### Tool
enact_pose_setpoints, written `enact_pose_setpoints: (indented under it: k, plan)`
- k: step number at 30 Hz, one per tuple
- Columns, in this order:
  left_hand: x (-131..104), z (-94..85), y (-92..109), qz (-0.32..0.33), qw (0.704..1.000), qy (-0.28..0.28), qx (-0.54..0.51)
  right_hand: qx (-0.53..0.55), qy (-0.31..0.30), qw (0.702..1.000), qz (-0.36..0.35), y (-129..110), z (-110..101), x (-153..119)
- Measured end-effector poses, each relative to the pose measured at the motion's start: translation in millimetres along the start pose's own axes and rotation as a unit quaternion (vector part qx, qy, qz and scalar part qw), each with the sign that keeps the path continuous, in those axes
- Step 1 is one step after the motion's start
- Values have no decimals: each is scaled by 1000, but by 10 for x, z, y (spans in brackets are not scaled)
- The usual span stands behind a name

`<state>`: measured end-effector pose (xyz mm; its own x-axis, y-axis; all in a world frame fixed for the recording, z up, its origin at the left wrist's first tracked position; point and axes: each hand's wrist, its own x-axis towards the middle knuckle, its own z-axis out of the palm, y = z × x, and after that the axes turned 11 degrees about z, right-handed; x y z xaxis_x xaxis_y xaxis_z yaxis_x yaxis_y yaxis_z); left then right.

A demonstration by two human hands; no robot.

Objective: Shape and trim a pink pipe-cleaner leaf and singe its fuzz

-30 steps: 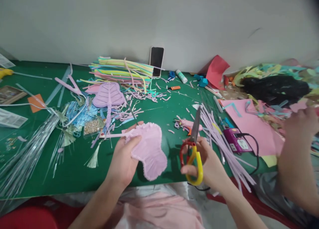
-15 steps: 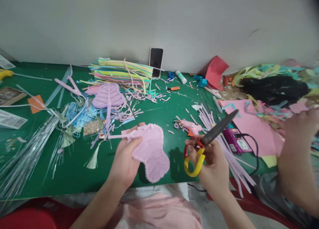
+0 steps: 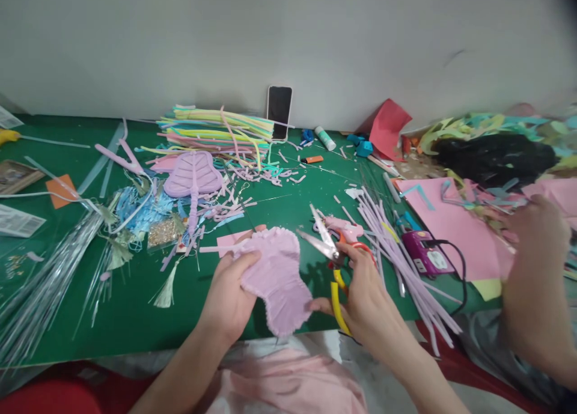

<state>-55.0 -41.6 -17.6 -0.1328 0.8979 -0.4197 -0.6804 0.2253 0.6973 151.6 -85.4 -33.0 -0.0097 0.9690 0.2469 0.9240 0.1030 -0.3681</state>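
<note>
My left hand (image 3: pixel 232 288) is closed on a lilac wing-shaped piece (image 3: pixel 282 276) with a ruffled edge, the thumb lying on its upper left. A pale lilac strip (image 3: pixel 219 249) sticks out to its left. In my right hand (image 3: pixel 367 288) are scissors (image 3: pixel 336 270) with red and yellow handles, their blades spread apart and pointing up and left. My right thumb comes close to the piece's lower right edge; whether it touches I cannot tell. A finished-looking lilac butterfly shape (image 3: pixel 195 176) lies on the table beyond my left hand.
Behind lie bundled coloured pipe cleaners (image 3: pixel 216 128) and a phone (image 3: pixel 279 110) leaning on the wall. A pink glue gun (image 3: pixel 345 226), lilac stems (image 3: pixel 408 270) and a purple box with a cord (image 3: pixel 426 255) are on the right. Another person's arm (image 3: pixel 536 288) reaches over pink paper (image 3: pixel 464 240).
The scissors have swung from pointing up and right to pointing up and left, and their blades have spread. My right hand has come nearer the lilac piece, which my left hand still holds.
</note>
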Motion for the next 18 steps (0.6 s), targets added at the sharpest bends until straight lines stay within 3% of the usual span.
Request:
enact_pose_setpoints:
  k: [8,12,18]
  plan:
    - [-23,0,-43,-1,998,-60,3,-72,62,995,-37,-46,46,-63]
    - [-42,6,-49,-10,998,-63,10,-100,86,990,-52,-45,36,-6]
    - [-65,29,-48,-7,998,-54,28,-89,46,994,-49,-72,-23,-12]
